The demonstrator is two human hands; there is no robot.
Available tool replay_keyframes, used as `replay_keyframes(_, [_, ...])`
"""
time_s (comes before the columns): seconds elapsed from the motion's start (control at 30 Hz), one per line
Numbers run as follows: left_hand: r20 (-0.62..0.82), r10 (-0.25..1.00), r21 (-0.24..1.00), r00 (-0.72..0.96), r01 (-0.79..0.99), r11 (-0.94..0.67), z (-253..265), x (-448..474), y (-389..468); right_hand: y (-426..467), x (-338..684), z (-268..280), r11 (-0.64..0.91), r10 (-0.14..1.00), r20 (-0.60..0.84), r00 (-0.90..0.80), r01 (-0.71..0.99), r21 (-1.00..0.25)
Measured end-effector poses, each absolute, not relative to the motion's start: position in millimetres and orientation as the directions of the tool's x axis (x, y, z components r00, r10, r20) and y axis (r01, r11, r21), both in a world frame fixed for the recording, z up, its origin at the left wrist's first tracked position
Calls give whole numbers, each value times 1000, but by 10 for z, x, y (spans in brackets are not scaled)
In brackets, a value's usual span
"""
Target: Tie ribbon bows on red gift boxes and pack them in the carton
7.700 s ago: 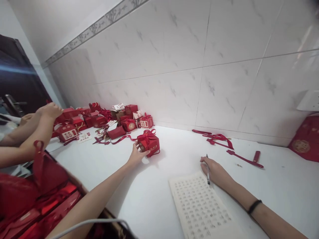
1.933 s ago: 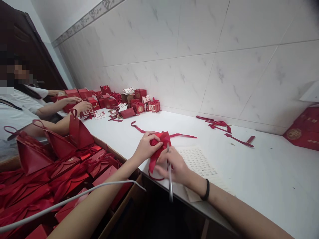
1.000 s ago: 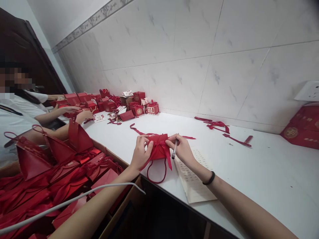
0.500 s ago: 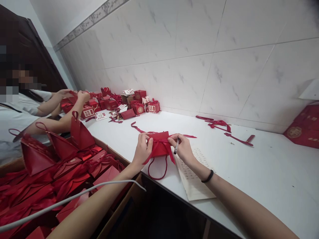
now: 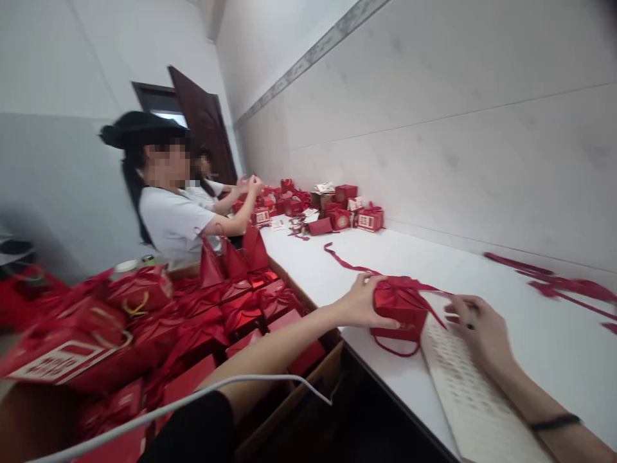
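Observation:
My left hand (image 5: 364, 302) is closed on the left side of a small red gift box (image 5: 402, 321), thumb in front and fingers at the back. A red ribbon bow (image 5: 405, 290) lies over the box top, and a cord handle (image 5: 398, 350) hangs in a loop at its front. Just right of the box, my right hand (image 5: 477, 331) is blurred, with a pen (image 5: 473, 317) tucked in its fingers. Beneath that hand lies a sheet or pad of paper with rows of writing (image 5: 475, 392).
Left of the white table (image 5: 299, 257), a carton (image 5: 289, 421) is packed with red gift boxes (image 5: 241, 315). A white cable (image 5: 193, 392) crosses in front. Loose ribbons (image 5: 554, 280) lie by the wall. Co-workers (image 5: 178, 212) sit beyond, near piled red boxes (image 5: 340, 215).
My view has swung left. My right hand has let go of the ribbon and moved away over the paper, keeping the pen. My left hand now grips the box's side.

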State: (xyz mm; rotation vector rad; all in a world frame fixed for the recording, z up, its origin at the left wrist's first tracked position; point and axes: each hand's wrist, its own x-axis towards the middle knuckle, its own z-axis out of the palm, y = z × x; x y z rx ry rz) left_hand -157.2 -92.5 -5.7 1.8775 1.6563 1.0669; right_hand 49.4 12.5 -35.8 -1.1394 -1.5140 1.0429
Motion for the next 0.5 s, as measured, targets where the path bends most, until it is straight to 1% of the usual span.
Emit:
replay_keyframes(0.07, [308, 951, 742, -3, 626, -238, -59, -1593, -941, 164, 540, -382, 144, 986, 119, -115, 239, -960])
replay_keyframes(0.1, [320, 947, 759, -38, 608, -232, -43, -1618, -956, 169, 548, -377, 128, 988, 98, -120, 276, -953])
replay_keyframes(0.17, [305, 938, 821, -164, 544, -172, 31, -1706, -1007, 159, 545, -343, 127, 987, 82, -137, 364, -923])
replay_keyframes(0.2, [275, 931, 868, -239, 478, -133, 88, -1775, -1047, 149, 538, -322, 140, 985, 84, -152, 407, -903])
replay_keyframes(0.27, [155, 920, 968, -361, 241, -69, 229, -1967, -1168, 133, 523, -289, 174, 979, 99, -179, 476, -862])
replay_keyframes(0.3, [86, 917, 993, -390, 103, -49, 305, -2087, -1253, 130, 518, -282, 188, 976, 104, -193, 496, -848])
replay_keyframes(0.33, [15, 918, 999, -396, -29, -29, 380, -2220, -1354, 131, 515, -282, 199, 973, 106, -205, 511, -836])
replay_keyframes(0.37, [-35, 919, 994, -392, -111, -10, 449, -2361, -1470, 134, 514, -288, 206, 971, 107, -215, 522, -827])
replay_keyframes(0.43, [-99, 918, 980, -383, -200, 23, 555, -2643, -1739, 155, 518, -320, 209, 968, 98, -230, 533, -820])
replay_keyframes(0.47, [-153, 922, 951, -356, -305, 40, 587, -2774, -1883, 174, 522, -346, 208, 967, 92, -236, 536, -818])
replay_keyframes(0.5, [-169, 924, 921, -344, -390, 23, 603, -2894, -2028, 201, 529, -381, 209, 967, 90, -240, 537, -817])
